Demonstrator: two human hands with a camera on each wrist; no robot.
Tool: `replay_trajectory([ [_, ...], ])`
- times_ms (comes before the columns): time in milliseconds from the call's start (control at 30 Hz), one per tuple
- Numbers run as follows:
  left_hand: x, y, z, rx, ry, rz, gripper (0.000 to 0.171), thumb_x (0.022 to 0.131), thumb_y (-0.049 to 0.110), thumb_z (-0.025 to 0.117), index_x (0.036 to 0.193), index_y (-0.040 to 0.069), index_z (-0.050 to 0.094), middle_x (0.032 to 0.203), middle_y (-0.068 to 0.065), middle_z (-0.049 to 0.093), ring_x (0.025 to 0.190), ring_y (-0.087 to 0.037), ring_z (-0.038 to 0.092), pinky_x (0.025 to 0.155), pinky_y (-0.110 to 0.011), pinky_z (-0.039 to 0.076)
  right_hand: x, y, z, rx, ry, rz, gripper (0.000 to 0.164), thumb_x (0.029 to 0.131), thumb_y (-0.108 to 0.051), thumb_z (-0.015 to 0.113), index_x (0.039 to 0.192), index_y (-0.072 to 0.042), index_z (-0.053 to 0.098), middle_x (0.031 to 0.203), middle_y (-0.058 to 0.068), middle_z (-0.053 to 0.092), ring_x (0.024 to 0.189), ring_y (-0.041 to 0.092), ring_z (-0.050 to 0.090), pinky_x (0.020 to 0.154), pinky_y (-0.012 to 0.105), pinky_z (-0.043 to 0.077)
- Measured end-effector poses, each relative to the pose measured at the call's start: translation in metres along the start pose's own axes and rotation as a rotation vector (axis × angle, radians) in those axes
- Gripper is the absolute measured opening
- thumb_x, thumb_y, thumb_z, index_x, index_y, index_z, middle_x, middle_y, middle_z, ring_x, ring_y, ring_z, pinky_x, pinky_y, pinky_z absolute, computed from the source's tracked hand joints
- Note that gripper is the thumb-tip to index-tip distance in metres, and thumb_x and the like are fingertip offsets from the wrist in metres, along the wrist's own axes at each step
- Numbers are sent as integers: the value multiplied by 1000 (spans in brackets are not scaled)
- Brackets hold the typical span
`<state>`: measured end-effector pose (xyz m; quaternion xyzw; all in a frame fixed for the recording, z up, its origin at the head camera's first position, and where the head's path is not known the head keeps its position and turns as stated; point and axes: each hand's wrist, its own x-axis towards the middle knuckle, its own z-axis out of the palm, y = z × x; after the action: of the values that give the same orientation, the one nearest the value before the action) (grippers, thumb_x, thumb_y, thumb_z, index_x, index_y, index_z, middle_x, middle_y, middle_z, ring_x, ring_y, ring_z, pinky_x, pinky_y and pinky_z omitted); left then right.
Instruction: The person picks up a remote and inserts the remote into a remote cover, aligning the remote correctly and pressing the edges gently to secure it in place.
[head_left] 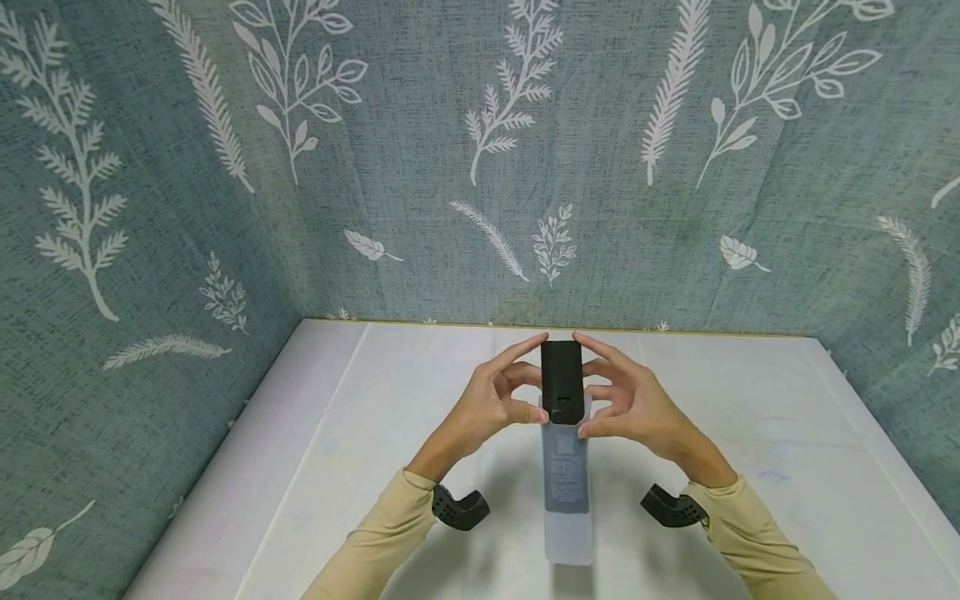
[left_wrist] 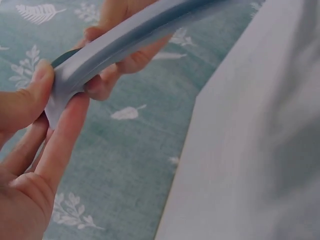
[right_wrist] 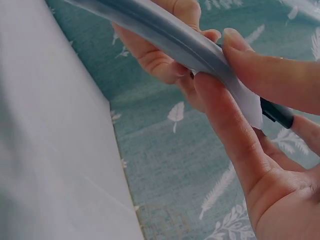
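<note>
A black rectangular device (head_left: pixel 562 379) with rounded corners and a small slot stands at the mouth of a long translucent plastic sleeve (head_left: pixel 567 540). Inside the sleeve shows a blue-grey printed panel (head_left: pixel 566 471). My left hand (head_left: pixel 491 396) pinches the sleeve's upper end, with the thumb low and the fingers along the device's left side. My right hand (head_left: pixel 626 400) mirrors it on the right, thumb at the device's lower corner. In the right wrist view, the dark device (right_wrist: pixel 277 112) pokes out past the sleeve's edge (right_wrist: pixel 245 97). The sleeve (left_wrist: pixel 115 47) bows in the left wrist view.
A white table (head_left: pixel 360 450) lies beneath the hands, with the sleeve's shadow on it. Teal leaf-patterned fabric (head_left: pixel 420 167) rises behind the table and along its sides. Black wrist-worn cameras (head_left: pixel 461 510) sit on both wrists.
</note>
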<state>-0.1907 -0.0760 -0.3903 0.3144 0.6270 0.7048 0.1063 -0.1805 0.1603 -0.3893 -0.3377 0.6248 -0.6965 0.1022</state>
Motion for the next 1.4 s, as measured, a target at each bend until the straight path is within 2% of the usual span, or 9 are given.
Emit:
replay_trajectory([
  [100, -1, 2, 0, -28, -24, -7, 92, 74, -16, 71, 148, 23, 33, 114, -18, 61, 107, -30, 60, 81, -44, 55, 1, 2, 1, 15, -11, -9, 99, 72, 17, 72, 151, -8, 18, 127, 22, 44, 105, 36, 61, 71, 48, 57],
  [267, -1, 5, -1, -57, -55, -11, 98, 71, -19, 71, 149, 27, 31, 118, -20, 57, 112, -33, 56, 83, -47, 54, 1, 4, 3, 37, 19, -21, 100, 70, 20, 72, 151, -10, 22, 129, 23, 42, 108, 36, 60, 74, 44, 57],
  [533, -2, 3, 0, -51, 13, -27, 94, 70, -18, 73, 147, 20, 35, 109, -20, 62, 98, -28, 64, 80, -46, 55, 2, 0, 6, 5, 22, -49, 93, 71, 19, 71, 149, -6, 27, 130, 26, 40, 101, 35, 63, 68, 46, 57],
  [700, -2, 3, 2, -41, 44, -37, 90, 71, -17, 73, 146, 18, 38, 104, -19, 65, 81, -29, 69, 78, -45, 56, 2, -6, 6, -25, 23, -48, 90, 72, 18, 71, 149, -5, 28, 135, 28, 37, 99, 32, 64, 67, 48, 57],
  [833, -1, 3, 2, -26, 58, -40, 88, 71, -15, 74, 146, 15, 38, 102, -17, 66, 76, -30, 69, 76, -45, 57, 2, -7, 5, -31, 30, -52, 88, 73, 19, 70, 148, -4, 29, 134, 29, 38, 98, 32, 64, 66, 48, 57],
  [1067, -1, 2, 4, 4, 80, -36, 86, 71, -14, 74, 144, 19, 42, 98, -16, 68, 81, -28, 68, 76, -44, 57, 1, -6, 4, -24, 37, -59, 86, 73, 17, 71, 147, -1, 29, 133, 25, 41, 98, 31, 64, 67, 50, 56],
  [1400, 0, 2, 7, 9, 89, -26, 85, 71, -14, 75, 143, 20, 44, 96, -16, 68, 89, -29, 66, 77, -44, 57, -1, -6, 2, -27, 42, -51, 86, 74, 16, 72, 147, -3, 31, 131, 24, 42, 99, 30, 64, 67, 50, 56],
])
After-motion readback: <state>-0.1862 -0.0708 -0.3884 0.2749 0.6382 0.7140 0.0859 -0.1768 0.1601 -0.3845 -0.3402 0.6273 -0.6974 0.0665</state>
